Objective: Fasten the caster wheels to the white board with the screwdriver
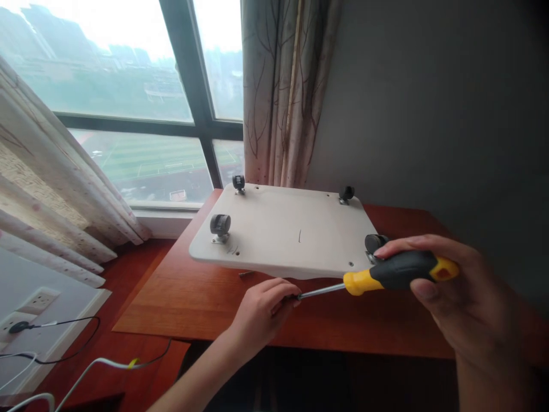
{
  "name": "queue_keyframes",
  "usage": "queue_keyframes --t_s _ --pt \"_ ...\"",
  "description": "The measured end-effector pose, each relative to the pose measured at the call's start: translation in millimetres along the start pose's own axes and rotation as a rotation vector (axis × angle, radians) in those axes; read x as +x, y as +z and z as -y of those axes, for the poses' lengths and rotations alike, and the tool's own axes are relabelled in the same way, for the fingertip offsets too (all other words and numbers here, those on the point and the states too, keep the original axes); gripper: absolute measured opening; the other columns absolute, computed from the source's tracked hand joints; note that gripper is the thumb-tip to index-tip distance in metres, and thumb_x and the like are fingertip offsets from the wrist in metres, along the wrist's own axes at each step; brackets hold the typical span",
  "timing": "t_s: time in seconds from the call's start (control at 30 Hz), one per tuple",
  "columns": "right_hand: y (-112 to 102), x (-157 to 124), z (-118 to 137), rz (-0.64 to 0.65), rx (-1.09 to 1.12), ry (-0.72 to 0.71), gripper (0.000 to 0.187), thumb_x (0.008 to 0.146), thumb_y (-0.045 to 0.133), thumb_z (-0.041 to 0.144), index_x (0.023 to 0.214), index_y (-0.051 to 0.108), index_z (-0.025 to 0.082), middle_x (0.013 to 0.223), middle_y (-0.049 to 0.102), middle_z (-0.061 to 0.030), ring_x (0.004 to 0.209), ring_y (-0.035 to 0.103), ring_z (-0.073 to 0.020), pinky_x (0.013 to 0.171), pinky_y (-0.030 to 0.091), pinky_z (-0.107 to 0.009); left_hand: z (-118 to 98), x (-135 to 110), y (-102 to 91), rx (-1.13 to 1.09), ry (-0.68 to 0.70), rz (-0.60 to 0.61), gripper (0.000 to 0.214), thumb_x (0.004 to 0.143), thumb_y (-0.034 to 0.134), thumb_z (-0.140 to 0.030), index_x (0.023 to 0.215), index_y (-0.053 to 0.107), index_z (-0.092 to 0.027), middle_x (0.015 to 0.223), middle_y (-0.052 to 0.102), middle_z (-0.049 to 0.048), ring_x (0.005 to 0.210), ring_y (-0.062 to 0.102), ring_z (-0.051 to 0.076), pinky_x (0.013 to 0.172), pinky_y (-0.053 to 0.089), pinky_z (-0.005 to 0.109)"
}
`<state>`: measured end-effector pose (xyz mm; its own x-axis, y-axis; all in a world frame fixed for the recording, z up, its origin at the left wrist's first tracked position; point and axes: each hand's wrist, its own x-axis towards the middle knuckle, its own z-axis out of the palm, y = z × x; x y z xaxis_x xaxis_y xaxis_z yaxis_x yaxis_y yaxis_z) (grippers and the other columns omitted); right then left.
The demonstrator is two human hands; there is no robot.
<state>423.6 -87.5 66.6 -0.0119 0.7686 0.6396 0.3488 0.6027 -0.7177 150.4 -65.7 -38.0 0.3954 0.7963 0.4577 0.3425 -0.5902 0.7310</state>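
while my right hand (472,303) closes round the black-and-yellow screwdriver (398,272), index finger stretched along the handle and thumb on its near side, my left hand (261,306) pinches shut at the tip, round a small dark piece (293,297) that my fingers mostly cover; i cannot tell exactly what it is. i judge the screwdriver fairly light and quite rigid, its thick handle the sure place to hold, its slim steel shaft (321,290) more slippery. the small dark piece seems hard and easy to drop, best pinched close to the tip. just beyond my left hand, a screw-like fastener (246,274) lies on the red-brown wooden table (171,303), near the front edge of the white panel (274,229). the panel carries four casters (220,224), wheels up, one near each corner; it looks stiff and rather bulky, better gripped by its rounded edges than by the wheels. behind it, the branch-patterned curtain (283,86) hangs beside the window (201,127).
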Motion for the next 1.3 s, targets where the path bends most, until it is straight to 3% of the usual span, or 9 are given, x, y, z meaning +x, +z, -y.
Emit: queue_keyframes --t_s 0.13,0.27,0.43,0.57,0.7,0.87,1.13,1.3 --pt "-8 57 19 0.045 -0.066 -0.089 0.03 0.09 0.07 0.042 0.12 0.065 0.039 0.103 0.073 -0.0029 0.096 0.072 -0.0291 0.089 0.059 -0.048 -5 57 -10.2 0.155 0.096 0.062 0.011 0.096 0.064 -0.027 0.095 0.073 -0.021 0.086 0.073 0.0022 0.066 0.063 0.011 0.062 0.048 0.021" --pt "-14 124 21 0.091 -0.213 -0.197 0.033 0.092 0.068 0.041 0.124 0.063 0.034 0.108 0.072 -0.003 0.1 0.07 -0.0249 0.09 0.059 -0.042 -1 143 -14.1 0.314 0.103 0.12 0.013 0.095 0.065 -0.029 0.097 0.074 -0.02 0.091 0.074 0.0027 0.072 0.066 0.013 0.071 0.049 0.025" --pt "-2 196 -21 0.194 -0.488 -0.164 0.031 0.09 0.068 0.038 0.119 0.066 0.027 0.097 0.072 -0.004 0.084 0.068 -0.0226 0.082 0.057 -0.039 19 240 0.6 0.486 -0.02 0.194 0.013 0.088 0.068 -0.026 0.094 0.078 -0.021 0.097 0.076 0.0052 0.09 0.069 0.02 0.077 0.051 0.027" --pt "12 234 -60 0.197 -0.661 -0.15 0.028 0.086 0.07 0.031 0.113 0.069 0.024 0.085 0.068 -0.0025 0.076 0.063 -0.0201 0.079 0.052 -0.036 36 283 24.2 0.534 -0.113 0.22 0.014 0.084 0.068 -0.025 0.091 0.08 -0.02 0.096 0.075 0.0092 0.092 0.07 0.024 0.079 0.052 0.03" --pt "16 260 -88 0.223 -0.73 -0.154 0.031 0.085 0.069 0.03 0.115 0.069 0.022 0.089 0.068 -0.0045 0.081 0.063 -0.0212 0.081 0.051 -0.036 46 306 43.8 0.543 -0.166 0.239 0.017 0.084 0.068 -0.026 0.093 0.08 -0.018 0.099 0.074 0.0121 0.095 0.071 0.026 0.079 0.052 0.032" --pt "11 275 -107 0.225 -0.729 -0.14 0.034 0.083 0.07 0.029 0.116 0.07 0.019 0.094 0.067 -0.0063 0.083 0.062 -0.0213 0.084 0.052 -0.04 56 321 54.0 0.549 -0.205 0.265 0.022 0.087 0.067 -0.028 0.103 0.079 -0.017 0.105 0.073 0.0144 0.101 0.07 0.03 0.081 0.053 0.037" --pt "5 275 -136 0.205 -0.697 -0.079 0.031 0.083 0.071 0.029 0.112 0.069 0.018 0.097 0.068 -0.0068 0.077 0.061 -0.0188 0.08 0.054 -0.04 66 320 60.6 0.611 -0.249 0.363 0.037 0.098 0.064 -0.036 0.128 0.061 -0.016 0.127 0.063 0.011 0.108 0.065 0.024 0.091 0.058 0.045" --pt "6 273 -143 0.206 -0.753 -0.008 0.029 0.081 0.071 0.034 0.107 0.068 0.021 0.096 0.069 -0.0061 0.077 0.062 -0.021 0.075 0.054 -0.038 64 312 52.3 0.631 -0.209 0.381 0.035 0.098 0.063 -0.036 0.127 0.062 -0.017 0.127 0.064 0.011 0.109 0.065 0.024 0.092 0.057 0.044"
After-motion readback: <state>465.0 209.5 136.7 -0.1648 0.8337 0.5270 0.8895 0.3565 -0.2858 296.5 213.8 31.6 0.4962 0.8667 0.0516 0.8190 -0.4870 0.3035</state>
